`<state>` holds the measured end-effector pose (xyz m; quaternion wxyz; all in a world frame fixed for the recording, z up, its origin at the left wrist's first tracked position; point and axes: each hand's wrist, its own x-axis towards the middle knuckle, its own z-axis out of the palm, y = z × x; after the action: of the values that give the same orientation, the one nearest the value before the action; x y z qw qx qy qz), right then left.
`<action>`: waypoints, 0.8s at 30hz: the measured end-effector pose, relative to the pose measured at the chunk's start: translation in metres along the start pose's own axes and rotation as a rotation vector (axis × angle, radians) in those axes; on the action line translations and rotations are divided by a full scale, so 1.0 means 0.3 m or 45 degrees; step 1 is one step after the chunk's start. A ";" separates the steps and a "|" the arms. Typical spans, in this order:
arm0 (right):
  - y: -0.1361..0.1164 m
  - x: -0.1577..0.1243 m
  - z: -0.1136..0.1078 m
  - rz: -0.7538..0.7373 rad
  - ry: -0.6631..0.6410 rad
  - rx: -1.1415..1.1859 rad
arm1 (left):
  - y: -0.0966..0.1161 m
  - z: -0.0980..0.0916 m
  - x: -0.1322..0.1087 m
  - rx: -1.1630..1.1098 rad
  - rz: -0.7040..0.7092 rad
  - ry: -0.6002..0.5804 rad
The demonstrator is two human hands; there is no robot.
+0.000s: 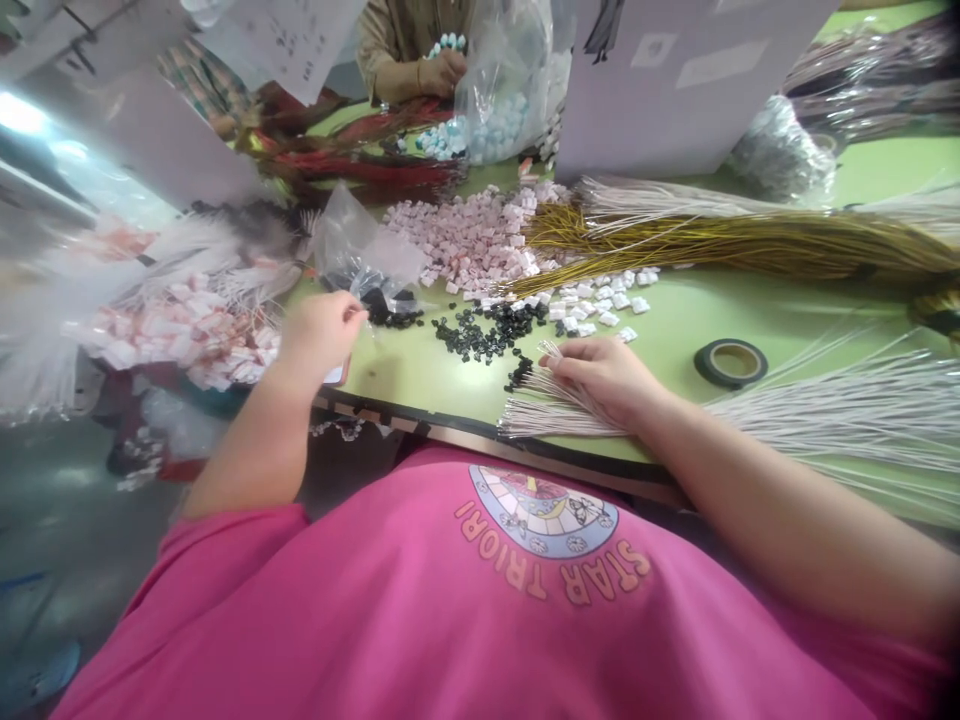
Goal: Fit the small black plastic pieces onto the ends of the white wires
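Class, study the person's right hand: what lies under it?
White wires show along the near side of the right hand, lying on the green table. Whatever lies directly beneath the hand is covered.

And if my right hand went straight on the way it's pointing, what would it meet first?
Probably the small black pieces just beyond your right hand, though its height above the table is hard to judge.

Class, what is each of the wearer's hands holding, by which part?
The right hand holds white wires near their tips; whether the left hand holds anything cannot be told.
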<state>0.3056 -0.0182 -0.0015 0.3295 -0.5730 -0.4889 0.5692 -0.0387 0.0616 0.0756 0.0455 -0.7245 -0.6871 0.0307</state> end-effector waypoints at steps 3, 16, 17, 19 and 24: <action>0.009 0.007 -0.002 0.018 -0.009 0.046 | 0.146 0.023 -0.012 -0.273 0.428 -0.038; 0.028 0.009 -0.010 0.049 -0.044 0.099 | 0.332 0.135 0.129 -0.251 0.291 -0.358; 0.028 0.008 -0.010 0.050 -0.049 0.088 | 0.332 0.135 0.126 -0.251 0.302 -0.354; 0.022 0.005 -0.009 0.055 -0.071 0.076 | 0.333 0.143 0.124 -0.266 0.328 -0.331; -0.003 -0.003 -0.004 0.062 -0.070 0.072 | 0.314 0.188 0.132 -0.353 0.379 -0.310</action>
<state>0.3067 -0.0186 -0.0004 0.3180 -0.5594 -0.4673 0.6063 0.0511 0.0976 0.0102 -0.1426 -0.8080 -0.5708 0.0296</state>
